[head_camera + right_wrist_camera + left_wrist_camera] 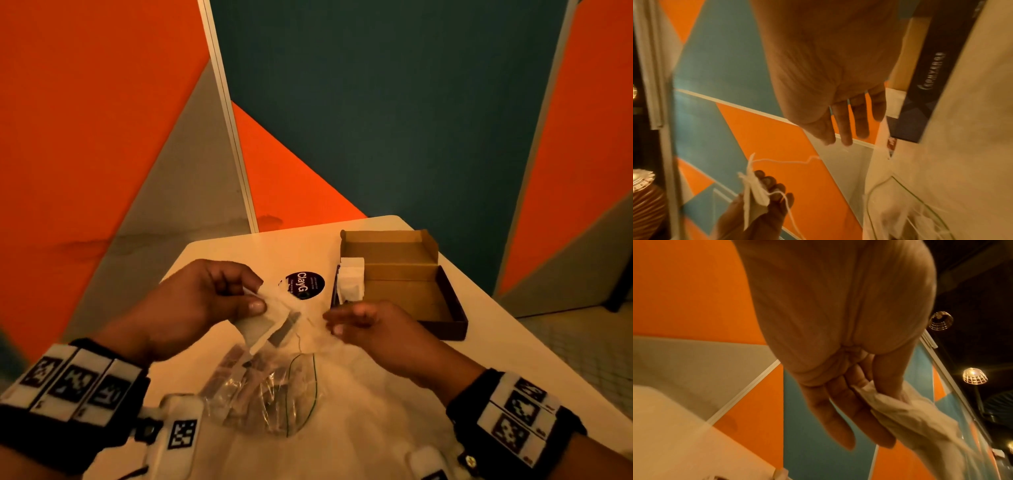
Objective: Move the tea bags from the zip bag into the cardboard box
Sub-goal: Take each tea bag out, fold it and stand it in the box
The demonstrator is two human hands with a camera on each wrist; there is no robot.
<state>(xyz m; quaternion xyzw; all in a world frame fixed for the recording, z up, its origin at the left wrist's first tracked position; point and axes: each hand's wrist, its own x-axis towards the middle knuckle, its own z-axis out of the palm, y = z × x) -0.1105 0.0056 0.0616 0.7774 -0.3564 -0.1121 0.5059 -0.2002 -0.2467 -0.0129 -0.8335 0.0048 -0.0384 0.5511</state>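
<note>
clear glossy plastic zip bag (274, 394), matt brown cardboard box (404, 277), soft white papery tea bag (263, 322), smooth matt pale tabletop (376, 428).

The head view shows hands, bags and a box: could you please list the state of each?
Left hand: pinches a tea bag, held above the table.
Right hand: fingers loosely extended; whether it holds the string cannot be told.
Zip bag: open, lying flat, tea bags inside.
Cardboard box: open, white tea bags at its left end.

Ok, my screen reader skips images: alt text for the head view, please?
A left hand pinches a white tea bag above an open zip bag on a table; the right hand reaches toward it, beside an open cardboard box.
</note>
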